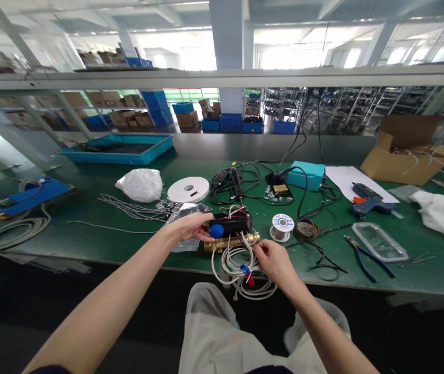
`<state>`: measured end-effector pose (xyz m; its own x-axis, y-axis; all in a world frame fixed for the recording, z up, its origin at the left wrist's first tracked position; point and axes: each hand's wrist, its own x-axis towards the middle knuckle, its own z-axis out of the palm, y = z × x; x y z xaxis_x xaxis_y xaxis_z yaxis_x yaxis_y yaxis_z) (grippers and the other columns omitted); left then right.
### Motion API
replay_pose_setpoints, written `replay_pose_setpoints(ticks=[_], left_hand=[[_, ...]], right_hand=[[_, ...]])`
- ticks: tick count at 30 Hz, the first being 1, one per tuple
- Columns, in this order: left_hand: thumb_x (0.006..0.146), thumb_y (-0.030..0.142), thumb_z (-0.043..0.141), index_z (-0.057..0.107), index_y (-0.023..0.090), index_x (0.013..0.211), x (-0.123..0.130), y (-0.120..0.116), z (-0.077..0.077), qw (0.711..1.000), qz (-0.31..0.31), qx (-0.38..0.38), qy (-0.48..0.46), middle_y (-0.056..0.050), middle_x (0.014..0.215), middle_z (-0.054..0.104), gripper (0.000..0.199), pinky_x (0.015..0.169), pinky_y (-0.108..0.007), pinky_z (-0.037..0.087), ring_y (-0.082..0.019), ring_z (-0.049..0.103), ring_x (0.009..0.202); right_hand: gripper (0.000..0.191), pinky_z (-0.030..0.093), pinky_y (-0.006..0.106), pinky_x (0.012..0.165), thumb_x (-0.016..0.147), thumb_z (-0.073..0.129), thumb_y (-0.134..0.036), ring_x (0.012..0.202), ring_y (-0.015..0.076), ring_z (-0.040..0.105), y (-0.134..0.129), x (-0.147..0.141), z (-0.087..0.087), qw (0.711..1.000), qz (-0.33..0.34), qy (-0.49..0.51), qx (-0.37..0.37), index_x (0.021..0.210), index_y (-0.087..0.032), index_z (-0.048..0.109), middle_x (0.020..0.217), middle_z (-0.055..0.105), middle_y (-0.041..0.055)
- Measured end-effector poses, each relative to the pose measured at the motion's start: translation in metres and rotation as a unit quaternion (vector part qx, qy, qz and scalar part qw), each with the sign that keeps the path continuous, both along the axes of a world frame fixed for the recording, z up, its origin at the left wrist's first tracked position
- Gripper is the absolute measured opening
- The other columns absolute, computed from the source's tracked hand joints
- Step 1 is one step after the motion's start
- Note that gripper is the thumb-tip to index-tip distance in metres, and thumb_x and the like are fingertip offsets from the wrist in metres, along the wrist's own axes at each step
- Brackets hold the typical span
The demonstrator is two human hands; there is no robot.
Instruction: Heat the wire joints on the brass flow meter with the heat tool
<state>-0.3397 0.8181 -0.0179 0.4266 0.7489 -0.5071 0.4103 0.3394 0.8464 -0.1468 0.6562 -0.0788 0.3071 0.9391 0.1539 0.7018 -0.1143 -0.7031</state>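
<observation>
A black housing with a blue round knob sits on a brass pipe body near the bench's front edge. My left hand grips the housing's left end, thumb on top and fingers by the knob. Thin wires stick up from its open top. My right hand is closed in a pinch beside the right end of the brass body; what the fingertips hold is hidden. Below them a coiled white cable with a blue and a red tag hangs over the edge.
Right of the housing are a solder spool, a round tin, pliers, a clear plastic lid and a glue gun. Loose grey wires, a white reel and a blue unit lie leftward. A teal tray stands behind.
</observation>
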Motion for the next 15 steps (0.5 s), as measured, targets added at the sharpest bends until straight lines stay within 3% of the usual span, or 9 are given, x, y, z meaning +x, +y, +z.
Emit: replay_pose_setpoints(ticks=[5, 8, 10, 13, 15], left_hand=[[0.075, 0.025, 0.061, 0.052, 0.013, 0.085, -0.016, -0.036, -0.004, 0.995, 0.01, 0.048, -0.082, -0.004, 0.064, 0.064, 0.018, 0.055, -0.03, 0.058, -0.021, 0.067, 0.058], [0.078, 0.023, 0.058, 0.052, 0.014, 0.091, -0.027, -0.052, -0.011, 0.989, 0.03, 0.063, -0.127, -0.004, 0.072, 0.066, 0.018, 0.06, -0.033, 0.06, -0.02, 0.068, 0.064], [0.08, 0.023, 0.057, 0.053, 0.013, 0.095, -0.033, -0.06, -0.017, 0.985, 0.038, 0.06, -0.156, -0.005, 0.076, 0.067, 0.018, 0.063, -0.035, 0.06, -0.021, 0.069, 0.068], [0.082, 0.024, 0.056, 0.053, 0.013, 0.098, -0.037, -0.068, -0.026, 0.979, 0.051, 0.046, -0.194, -0.007, 0.081, 0.068, 0.02, 0.065, -0.034, 0.06, -0.022, 0.069, 0.07], [0.084, 0.025, 0.055, 0.053, 0.013, 0.1, -0.036, -0.072, -0.032, 0.972, 0.064, 0.032, -0.222, -0.008, 0.085, 0.069, 0.02, 0.062, -0.03, 0.06, -0.02, 0.069, 0.069]], right_hand=[[0.022, 0.038, 0.03, 0.069, 0.085, 0.044, -0.028, 0.071, 0.0192, 0.056, -0.01, 0.003, -0.002, 1.0, -0.01, -0.001, 0.011, 0.075, -0.017, 0.059, 0.074, 0.062, 0.0057], [0.022, 0.038, 0.037, 0.086, 0.087, 0.04, -0.025, 0.095, 0.0245, 0.055, -0.006, 0.012, -0.002, 0.999, -0.029, 0.013, 0.028, 0.094, -0.013, 0.057, 0.098, 0.062, 0.014], [0.028, 0.038, 0.038, 0.089, 0.089, 0.035, -0.024, 0.101, 0.0238, 0.055, -0.002, 0.02, -0.002, 0.999, -0.016, 0.044, 0.021, 0.106, -0.011, 0.052, 0.107, 0.061, 0.0165], [0.028, 0.048, 0.028, 0.064, 0.091, 0.033, -0.026, 0.067, 0.0161, 0.062, 0.002, 0.03, -0.005, 0.99, 0.069, 0.117, -0.043, 0.099, -0.014, 0.056, 0.084, 0.068, 0.009], [0.027, 0.042, 0.023, 0.045, 0.088, 0.041, -0.033, 0.045, 0.0119, 0.054, 0.002, 0.033, -0.006, 0.973, 0.139, 0.159, -0.091, 0.085, -0.014, 0.061, 0.064, 0.066, 0.0038]])
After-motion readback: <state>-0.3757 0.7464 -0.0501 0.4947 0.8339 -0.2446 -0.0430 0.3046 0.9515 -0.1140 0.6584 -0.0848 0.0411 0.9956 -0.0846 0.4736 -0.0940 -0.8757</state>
